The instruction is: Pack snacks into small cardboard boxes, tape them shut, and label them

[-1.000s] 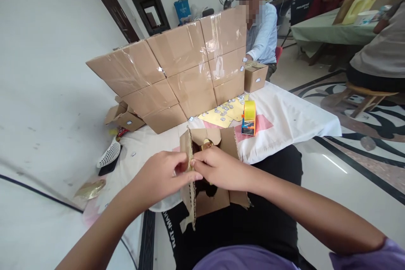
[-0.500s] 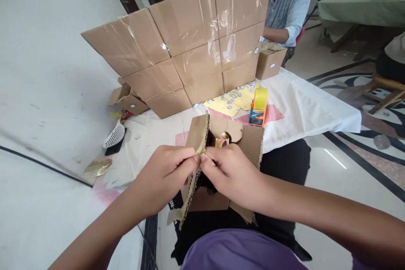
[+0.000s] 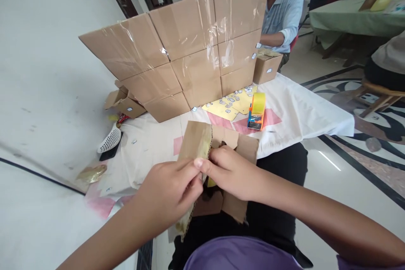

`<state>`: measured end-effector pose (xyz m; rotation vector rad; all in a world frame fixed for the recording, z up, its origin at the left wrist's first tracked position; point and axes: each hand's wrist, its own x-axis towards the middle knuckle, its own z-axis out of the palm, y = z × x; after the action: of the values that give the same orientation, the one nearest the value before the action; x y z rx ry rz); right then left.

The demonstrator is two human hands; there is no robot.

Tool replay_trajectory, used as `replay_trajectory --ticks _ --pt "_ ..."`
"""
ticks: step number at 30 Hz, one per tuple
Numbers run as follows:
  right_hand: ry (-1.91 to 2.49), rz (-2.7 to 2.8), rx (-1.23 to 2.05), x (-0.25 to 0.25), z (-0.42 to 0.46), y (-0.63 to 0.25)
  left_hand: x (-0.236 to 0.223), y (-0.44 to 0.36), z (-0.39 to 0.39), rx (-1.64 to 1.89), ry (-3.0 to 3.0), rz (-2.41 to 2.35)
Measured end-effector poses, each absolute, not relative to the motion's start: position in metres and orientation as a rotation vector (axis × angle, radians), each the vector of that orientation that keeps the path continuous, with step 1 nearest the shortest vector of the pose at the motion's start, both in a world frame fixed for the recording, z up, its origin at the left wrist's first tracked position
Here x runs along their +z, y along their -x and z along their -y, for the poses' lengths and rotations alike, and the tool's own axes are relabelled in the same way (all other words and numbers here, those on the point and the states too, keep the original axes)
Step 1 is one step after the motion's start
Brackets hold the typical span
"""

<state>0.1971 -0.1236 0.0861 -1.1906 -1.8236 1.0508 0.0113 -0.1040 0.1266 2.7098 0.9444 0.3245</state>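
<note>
An open cardboard box (image 3: pixel 247 152) sits on my lap with its flaps raised. My left hand (image 3: pixel 175 187) is closed on the left flap (image 3: pixel 194 139), whose edge is torn and carries a strip of brownish tape. Opposite it, my right hand (image 3: pixel 232 171) pinches the same taped edge, the two thumbs meeting there. Whether the right fingers hold tape or board is hidden. Something yellow shows inside the box below my right hand, mostly covered. A tape dispenser (image 3: pixel 256 112) with a yellow roll stands on the cloth beyond the box.
A tall wall of taped cardboard boxes (image 3: pixel 196 71) rises across the table (image 3: pixel 310 109). Small boxes stand at both its ends, and a sticker-covered yellow sheet (image 3: pixel 230 103) lies before it. A white perforated scoop (image 3: pixel 109 139) is at left. A person (image 3: pixel 281 21) sits behind.
My hands have shifted slightly down, and the flap has tilted to show more of its outer face. My right fingers now reach behind its edge. The view has shifted a little.
</note>
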Motion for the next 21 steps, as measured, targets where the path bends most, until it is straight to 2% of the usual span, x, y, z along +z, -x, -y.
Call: replay_trajectory --ticks 4,17,21 --pt "1.126 1.889 1.035 0.088 0.126 -0.201 0.123 -0.008 0.11 0.428 -2.651 -0.911" --pt "1.002 1.854 1.413 0.08 0.14 -0.199 0.105 -0.001 0.124 0.453 -2.434 -0.943" --pt "1.091 1.684 1.311 0.067 0.156 -0.184 0.104 0.002 0.127 0.559 -2.362 -0.969"
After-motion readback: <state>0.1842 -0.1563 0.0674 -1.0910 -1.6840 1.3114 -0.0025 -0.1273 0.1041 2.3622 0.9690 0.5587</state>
